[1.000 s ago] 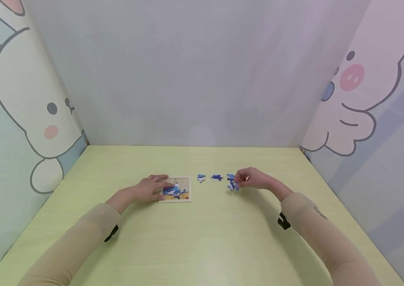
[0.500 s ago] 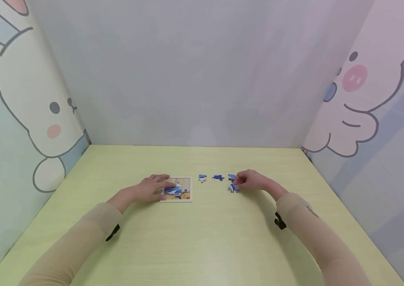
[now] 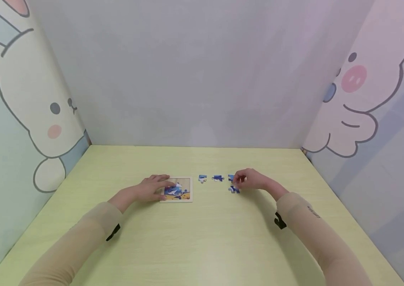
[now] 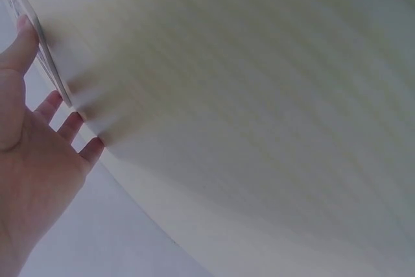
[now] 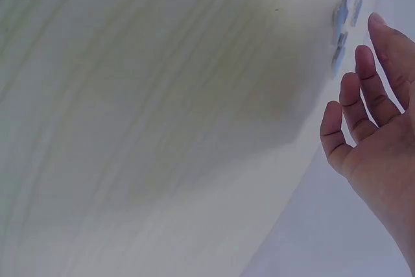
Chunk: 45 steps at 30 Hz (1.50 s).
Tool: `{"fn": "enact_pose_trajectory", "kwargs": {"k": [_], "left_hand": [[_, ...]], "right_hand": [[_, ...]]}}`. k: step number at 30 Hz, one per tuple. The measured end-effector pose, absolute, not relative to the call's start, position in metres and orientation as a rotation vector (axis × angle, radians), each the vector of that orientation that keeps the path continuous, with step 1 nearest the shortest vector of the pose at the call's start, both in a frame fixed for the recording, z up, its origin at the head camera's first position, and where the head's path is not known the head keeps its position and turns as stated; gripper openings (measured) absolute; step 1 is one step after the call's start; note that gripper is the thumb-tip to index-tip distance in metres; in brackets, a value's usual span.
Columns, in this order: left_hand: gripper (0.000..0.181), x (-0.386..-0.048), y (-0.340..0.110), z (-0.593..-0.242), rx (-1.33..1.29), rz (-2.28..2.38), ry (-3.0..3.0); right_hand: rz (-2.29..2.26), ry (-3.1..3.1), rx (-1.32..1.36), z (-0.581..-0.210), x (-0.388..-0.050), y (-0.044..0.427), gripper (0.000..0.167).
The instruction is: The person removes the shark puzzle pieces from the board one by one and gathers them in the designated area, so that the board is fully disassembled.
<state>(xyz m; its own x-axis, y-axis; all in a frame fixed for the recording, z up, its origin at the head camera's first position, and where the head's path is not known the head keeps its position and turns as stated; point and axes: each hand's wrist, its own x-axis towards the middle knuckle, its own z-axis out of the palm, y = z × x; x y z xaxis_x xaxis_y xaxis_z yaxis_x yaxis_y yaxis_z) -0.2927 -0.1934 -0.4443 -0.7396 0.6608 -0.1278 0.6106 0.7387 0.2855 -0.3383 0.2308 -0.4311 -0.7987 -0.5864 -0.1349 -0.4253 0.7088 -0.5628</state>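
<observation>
A square wooden puzzle frame (image 3: 191, 190) with a partly filled sea picture lies on the table. My left hand (image 3: 148, 188) rests over its left side, fingers spread, the thumb near its front edge and a finger on the picture. In the left wrist view, the other fingertips of the left hand (image 4: 48, 154) touch the tabletop beside the frame. My right hand (image 3: 251, 179) hovers at two blue puzzle pieces, the rear one (image 3: 230, 177) partly covered and the front one (image 3: 234, 190) below its fingertips. In the right wrist view, the right hand (image 5: 373, 115) shows loosely bent fingers, apart from the pieces.
Two more pieces lie between the frame and the right hand: a blue and white piece (image 3: 202, 178) and a dark blue piece (image 3: 218, 178). The pale yellow table (image 3: 202, 238) is walled by a grey backdrop (image 3: 195, 79) and side panels with cartoon animals.
The right hand has drawn slightly back from the front piece, which now lies flat on the table. The left hand stays on the frame. The head view has shifted slightly.
</observation>
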Motion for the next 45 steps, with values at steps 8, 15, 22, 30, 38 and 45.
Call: {"fn": "enact_pose_trajectory", "kwargs": {"k": [8,15,22,30,38,45], "left_hand": [[0.056,-0.294,-0.194,-0.446,0.965,0.392,2.740],[0.053,-0.293,-0.194,-0.447,0.929,0.422,2.753],[0.060,-0.291,-0.196,-0.448,0.897,0.422,2.774],[0.067,-0.295,-0.198,-0.452,0.880,0.392,2.793],[0.066,-0.294,-0.197,-0.449,0.860,0.399,2.778],[0.066,-0.296,-0.196,-0.449,0.851,0.383,2.782]], "right_hand": [[-0.774,2.620,-0.900,-0.412,-0.333,0.212,0.017],[-0.785,2.612,-0.922,-0.396,-0.330,0.192,0.022],[-0.806,2.613,-0.932,-0.384,-0.331,0.166,0.018],[-0.829,2.652,-0.933,-0.385,-0.332,0.129,0.021],[-0.837,2.625,-0.959,-0.395,-0.331,0.097,0.031],[-0.868,2.581,-0.977,-0.409,-0.333,0.077,0.031]]}}
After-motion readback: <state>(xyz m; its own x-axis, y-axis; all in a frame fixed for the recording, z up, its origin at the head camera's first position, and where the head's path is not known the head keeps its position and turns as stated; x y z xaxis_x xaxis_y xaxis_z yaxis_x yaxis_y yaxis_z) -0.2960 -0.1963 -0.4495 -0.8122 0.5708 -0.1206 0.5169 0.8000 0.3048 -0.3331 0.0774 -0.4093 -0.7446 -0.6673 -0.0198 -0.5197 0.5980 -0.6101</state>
